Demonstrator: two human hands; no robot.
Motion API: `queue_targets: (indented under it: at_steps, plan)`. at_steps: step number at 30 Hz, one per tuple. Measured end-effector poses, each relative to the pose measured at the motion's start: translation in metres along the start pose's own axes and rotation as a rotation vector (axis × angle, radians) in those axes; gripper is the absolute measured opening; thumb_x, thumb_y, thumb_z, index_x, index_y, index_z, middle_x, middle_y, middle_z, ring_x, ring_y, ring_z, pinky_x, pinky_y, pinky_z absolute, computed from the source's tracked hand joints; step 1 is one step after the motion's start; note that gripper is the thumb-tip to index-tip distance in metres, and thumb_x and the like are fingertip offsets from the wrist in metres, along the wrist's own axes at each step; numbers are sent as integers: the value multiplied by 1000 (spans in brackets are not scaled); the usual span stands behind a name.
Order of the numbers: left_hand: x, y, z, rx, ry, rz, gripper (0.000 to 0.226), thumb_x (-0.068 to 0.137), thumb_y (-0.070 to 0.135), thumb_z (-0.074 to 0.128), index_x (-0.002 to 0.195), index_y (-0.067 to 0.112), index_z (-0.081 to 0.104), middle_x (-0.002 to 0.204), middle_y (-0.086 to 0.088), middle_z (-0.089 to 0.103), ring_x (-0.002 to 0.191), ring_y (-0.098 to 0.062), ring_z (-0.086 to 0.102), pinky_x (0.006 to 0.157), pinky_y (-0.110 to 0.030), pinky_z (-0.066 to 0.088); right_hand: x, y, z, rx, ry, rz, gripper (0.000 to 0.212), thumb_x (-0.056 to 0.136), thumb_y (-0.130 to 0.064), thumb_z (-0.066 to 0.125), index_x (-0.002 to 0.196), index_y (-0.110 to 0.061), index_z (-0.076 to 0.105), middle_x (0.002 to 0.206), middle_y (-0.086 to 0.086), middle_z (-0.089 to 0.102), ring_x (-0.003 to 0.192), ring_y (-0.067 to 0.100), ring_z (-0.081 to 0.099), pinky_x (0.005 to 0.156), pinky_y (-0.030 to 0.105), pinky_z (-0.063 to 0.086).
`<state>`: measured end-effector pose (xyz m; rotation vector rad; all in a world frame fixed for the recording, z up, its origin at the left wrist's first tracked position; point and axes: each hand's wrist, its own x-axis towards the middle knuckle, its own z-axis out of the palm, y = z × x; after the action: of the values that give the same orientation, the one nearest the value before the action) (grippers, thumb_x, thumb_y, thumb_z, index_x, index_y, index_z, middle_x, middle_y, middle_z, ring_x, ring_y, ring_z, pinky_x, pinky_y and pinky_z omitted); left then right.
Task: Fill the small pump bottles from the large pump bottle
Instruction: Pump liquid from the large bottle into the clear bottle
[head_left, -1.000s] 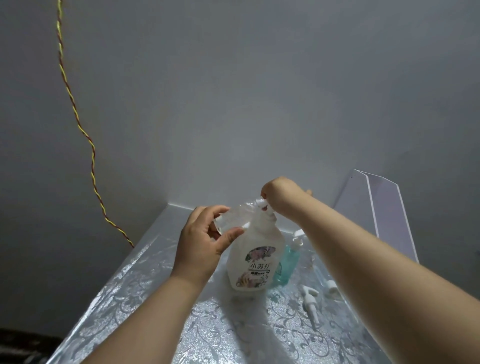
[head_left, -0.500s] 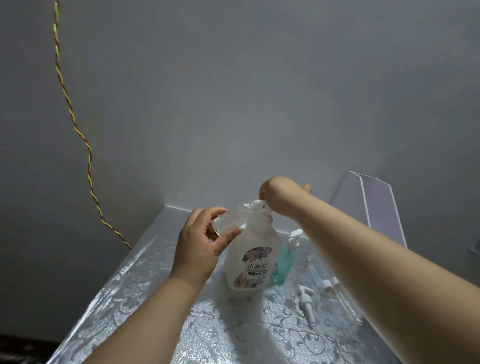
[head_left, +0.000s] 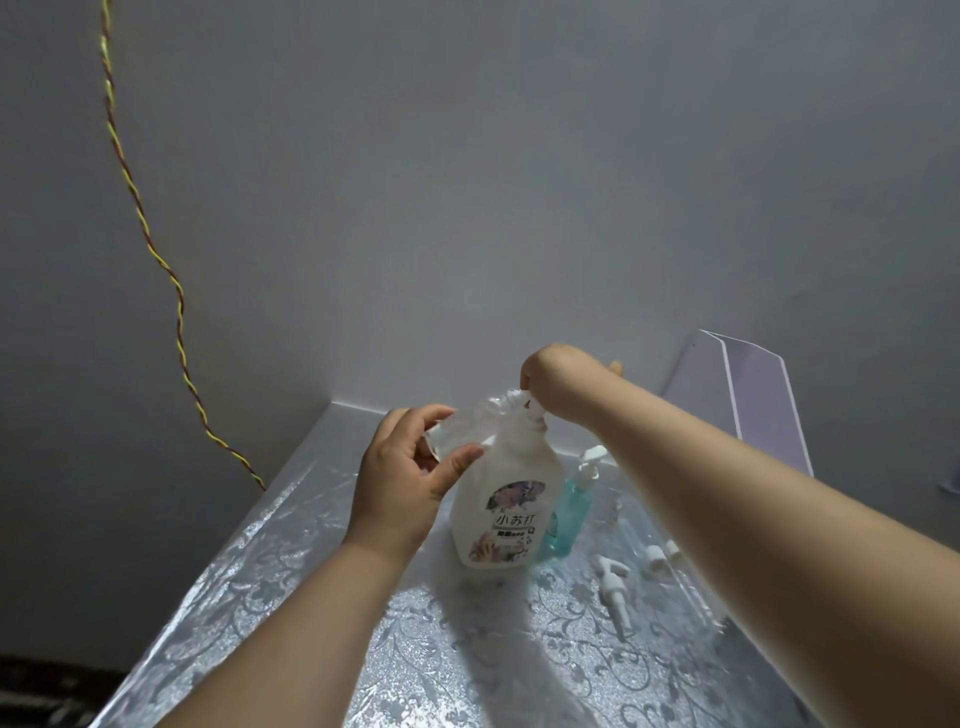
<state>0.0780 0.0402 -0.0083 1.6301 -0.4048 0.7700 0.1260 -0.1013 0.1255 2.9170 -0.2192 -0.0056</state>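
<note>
The large white pump bottle (head_left: 504, 514) with a flowered label stands upright on the table. My right hand (head_left: 558, 382) is closed over its pump head at the top. My left hand (head_left: 410, 483) holds a small clear bottle (head_left: 465, 431) tilted on its side, its mouth against the big bottle's nozzle. A small teal pump bottle (head_left: 566, 514) stands just behind and to the right of the large one. A loose white pump head (head_left: 613, 584) and white caps (head_left: 660, 558) lie on the table to the right.
The table (head_left: 291, 551) has a silver flower-patterned cover and sits in a corner of grey walls. A clear acrylic stand (head_left: 753, 395) leans at the back right. A twisted yellow-red cord (head_left: 156, 260) hangs down the left wall.
Both hands keep their hold on the two bottles. The view has shifted slightly; the bottles stay in the same relation to each other.
</note>
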Motion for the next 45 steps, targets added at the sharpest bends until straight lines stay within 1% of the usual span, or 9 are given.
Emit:
queue_targets:
  at_steps: [3, 8, 16, 20, 28, 33, 36, 40, 45]
  plan:
    - [0, -2, 1, 1, -2, -3, 37, 69, 43, 71, 101, 27, 61, 80, 14, 45, 65, 2, 46, 63, -3, 36, 14, -4, -2, -103, -111, 46, 27, 86, -47, 57, 96, -25, 47, 131, 0, 48, 129, 20, 45, 116, 41, 25]
    - [-1, -5, 2, 13, -21, -25, 37, 70, 45, 69, 101, 27, 60, 81, 14, 46, 65, 1, 46, 63, -4, 38, 10, -1, 5, -42, -90, 49, 52, 91, -48, 51, 135, -22, 47, 144, 2, 40, 136, 19, 39, 115, 37, 27]
    - [0, -6, 2, -5, -32, -44, 37, 71, 46, 69, 102, 29, 60, 89, 11, 51, 66, 0, 47, 63, -3, 37, -17, 5, 2, 266, 172, 39, 30, 87, -9, 49, 110, -17, 65, 122, 2, 59, 118, 30, 52, 105, 45, 24]
    - [0, -9, 2, -3, -26, -67, 45, 72, 48, 65, 108, 22, 62, 94, 3, 54, 72, -3, 49, 65, -2, 37, -24, 6, 0, 448, 186, 18, 33, 93, -13, 43, 120, -11, 63, 126, 9, 59, 124, 31, 51, 105, 37, 34]
    - [1, -17, 4, -7, -52, -96, 51, 75, 54, 59, 113, 21, 61, 99, 1, 55, 80, -6, 52, 67, -4, 37, -31, 4, -8, 331, 110, 68, 34, 95, -21, 41, 121, -16, 63, 128, 2, 57, 122, 22, 51, 85, 25, 22]
    - [3, -27, 5, -89, -25, -167, 40, 75, 73, 54, 106, 46, 54, 106, 3, 56, 88, -19, 65, 80, -38, 54, -30, 2, -9, 333, 120, 91, 34, 92, -18, 40, 115, -16, 64, 123, 3, 60, 116, 24, 53, 91, 30, 23]
    - [4, -24, 5, -106, -18, -172, 25, 81, 60, 58, 101, 48, 49, 108, -2, 58, 81, -9, 68, 79, -37, 55, -23, 1, -3, 343, 180, 88, 32, 89, -14, 41, 107, -14, 67, 113, 4, 65, 107, 28, 57, 94, 37, 25]
    - [2, -23, 8, -124, -55, -156, 27, 80, 65, 58, 102, 50, 50, 108, -2, 59, 83, -9, 68, 77, -33, 55, -32, 2, -8, 502, 230, 56, 34, 93, -13, 40, 114, -4, 66, 123, 13, 63, 115, 32, 57, 68, 20, 27]
    - [1, -16, 7, -153, -56, -165, 28, 81, 51, 56, 105, 39, 50, 106, -4, 58, 75, -2, 67, 71, -16, 52, -39, 5, -10, 779, 365, 109, 31, 88, -7, 41, 102, -15, 68, 111, 3, 68, 109, 27, 57, 101, 45, 25]
